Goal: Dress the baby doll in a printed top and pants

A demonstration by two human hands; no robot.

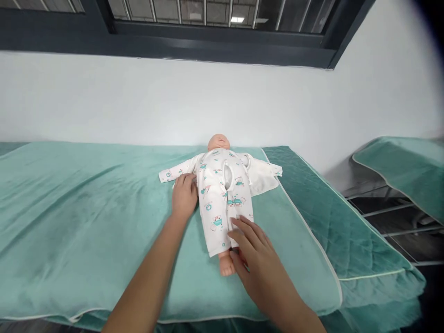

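Note:
A baby doll [218, 141] lies on its back with its head toward the wall. It wears a white printed baby shirt [180, 170] with spread sleeves, and matching split-crotch trousers [213, 208]. One white flap of the shirt spreads out at the doll's right side in view. My left hand [184, 194] is at the doll's waist, fingers curled in on the shirt's edge; the fingertips are partly hidden. Over the lower trouser leg my right hand [256, 259] is open, fingers apart, covering most of one foot. The other bare foot [227, 265] shows below the trouser hem.
Beneath the doll is a light green sheet [86, 231] with pale edging, over a darker green quilted mattress cover [357, 231]. A white wall [156, 101] and a dark-framed barred window [222, 44] stand behind. Another green cover [409, 162] hangs over a metal frame at right.

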